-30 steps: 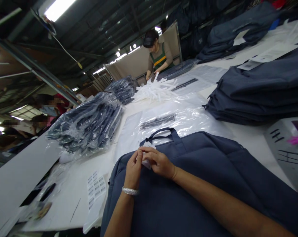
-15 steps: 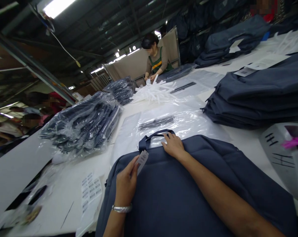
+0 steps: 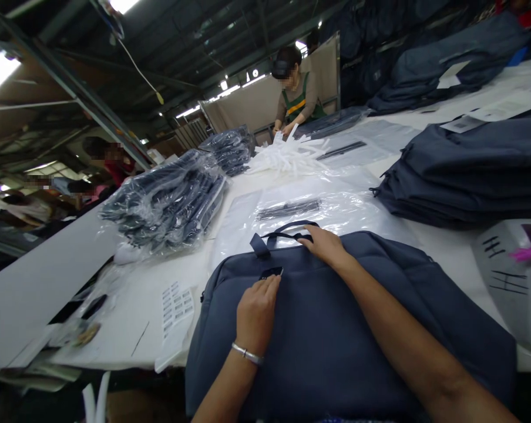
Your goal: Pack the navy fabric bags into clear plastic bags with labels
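The hands are apart: the left hand [image 3: 256, 309] pinches a dark tag [image 3: 272, 272]; the right hand [image 3: 328, 245] grips the handle [image 3: 259, 245], probably steadying it. Beneath both lies the navy bag [image 3: 336, 335], apparently flat for easy reach. Beyond them, clear plastic [image 3: 241, 225] lies on the counter [image 3: 128, 299].

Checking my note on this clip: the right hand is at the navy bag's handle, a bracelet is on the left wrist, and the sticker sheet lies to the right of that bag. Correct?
Not quite: the head view shows the sticker sheet lying to the left of the navy bag. The rest of your note stands.
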Demonstrator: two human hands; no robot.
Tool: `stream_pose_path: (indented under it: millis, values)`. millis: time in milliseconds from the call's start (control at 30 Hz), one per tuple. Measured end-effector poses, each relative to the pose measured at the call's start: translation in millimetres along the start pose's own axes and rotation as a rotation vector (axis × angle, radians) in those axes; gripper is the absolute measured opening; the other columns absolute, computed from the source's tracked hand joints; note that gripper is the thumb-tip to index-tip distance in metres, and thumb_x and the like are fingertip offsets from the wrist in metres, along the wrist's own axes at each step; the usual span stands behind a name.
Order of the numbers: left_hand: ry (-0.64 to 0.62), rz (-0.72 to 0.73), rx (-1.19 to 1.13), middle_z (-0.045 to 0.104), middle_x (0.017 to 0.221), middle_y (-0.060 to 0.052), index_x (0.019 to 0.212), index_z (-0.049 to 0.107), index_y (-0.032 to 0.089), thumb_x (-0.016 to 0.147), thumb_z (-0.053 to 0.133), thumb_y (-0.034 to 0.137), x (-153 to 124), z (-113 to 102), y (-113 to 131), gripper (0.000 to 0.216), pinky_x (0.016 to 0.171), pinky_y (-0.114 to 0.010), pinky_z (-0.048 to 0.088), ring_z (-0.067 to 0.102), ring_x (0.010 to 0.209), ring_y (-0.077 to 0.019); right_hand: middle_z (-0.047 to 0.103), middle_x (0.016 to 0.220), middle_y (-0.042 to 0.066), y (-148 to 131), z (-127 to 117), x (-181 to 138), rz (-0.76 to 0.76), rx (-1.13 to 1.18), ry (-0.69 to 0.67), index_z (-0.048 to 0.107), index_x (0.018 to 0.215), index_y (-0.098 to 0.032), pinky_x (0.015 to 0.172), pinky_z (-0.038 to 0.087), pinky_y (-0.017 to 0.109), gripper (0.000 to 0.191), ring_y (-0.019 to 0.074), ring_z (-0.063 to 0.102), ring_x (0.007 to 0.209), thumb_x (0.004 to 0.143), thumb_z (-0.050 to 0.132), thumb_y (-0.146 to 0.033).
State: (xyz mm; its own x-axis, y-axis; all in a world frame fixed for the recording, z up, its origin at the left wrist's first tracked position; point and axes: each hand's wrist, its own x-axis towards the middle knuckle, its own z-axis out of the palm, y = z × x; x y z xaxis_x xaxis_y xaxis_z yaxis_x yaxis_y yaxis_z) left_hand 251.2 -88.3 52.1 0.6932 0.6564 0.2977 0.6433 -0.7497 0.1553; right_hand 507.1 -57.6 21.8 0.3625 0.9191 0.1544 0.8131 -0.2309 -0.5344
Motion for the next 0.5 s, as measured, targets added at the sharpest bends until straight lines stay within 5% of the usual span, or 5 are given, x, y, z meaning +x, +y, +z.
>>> stream_pose_path:
  millis: [67, 133, 233, 367, 500]
  values:
    - [-0.08, 0.063, 0.044, 0.067, 0.127, -0.007, 0.126, 0.064, 0.023, 0.089, 0.05, 0.009, -1, 11, 1, 0.042, 0.09, -0.044, 0.051, 0.062, 0.11, -0.0293, 0.07, 0.115, 0.014, 0, -5, -3, 0.012, -0.045, -0.041, 0.056, 0.134, -0.021, 0.084, 0.049, 0.038, 0.05, 0.0309, 0.064, 0.104, 0.089, 0.063, -0.041]
    - [-0.113, 0.105, 0.092, 0.065, 0.13, -0.007, 0.125, 0.064, 0.021, 0.088, 0.05, 0.007, -2, 20, -1, 0.042, 0.097, -0.046, 0.049, 0.059, 0.113, -0.0283, 0.07, 0.116, 0.012, -2, -12, -7, -0.027, -0.032, -0.011, 0.06, 0.13, -0.022, 0.088, 0.048, 0.038, 0.04, 0.0294, 0.063, 0.108, 0.092, 0.058, -0.035]
    - [-0.109, 0.12, 0.158, 0.061, 0.135, -0.007, 0.129, 0.06, 0.019, 0.09, 0.047, 0.006, -1, 30, -2, 0.043, 0.107, -0.046, 0.043, 0.055, 0.119, -0.0257, 0.069, 0.118, 0.007, -11, -28, -24, -0.238, 0.13, 0.102, 0.066, 0.12, -0.022, 0.092, 0.047, 0.032, 0.031, 0.0225, 0.063, 0.109, 0.093, 0.052, -0.022]
    - [-0.085, 0.061, 0.205, 0.062, 0.134, -0.008, 0.132, 0.057, 0.021, 0.093, 0.046, 0.012, 7, 33, 1, 0.041, 0.098, -0.044, 0.049, 0.054, 0.121, -0.0267, 0.073, 0.103, 0.003, -34, -45, -75, -0.543, 0.136, 0.008, 0.067, 0.116, -0.023, 0.086, 0.049, 0.031, 0.037, 0.0206, 0.067, 0.096, 0.082, 0.056, -0.012]
    - [-0.063, 0.011, 0.175, 0.061, 0.134, -0.011, 0.126, 0.061, 0.019, 0.092, 0.05, 0.016, 11, 36, 6, 0.036, 0.092, -0.046, 0.051, 0.054, 0.12, -0.0301, 0.072, 0.095, 0.006, -42, -42, -138, -0.577, -0.041, -0.11, 0.065, 0.121, -0.021, 0.081, 0.051, 0.037, 0.033, 0.0237, 0.067, 0.086, 0.088, 0.058, -0.022]
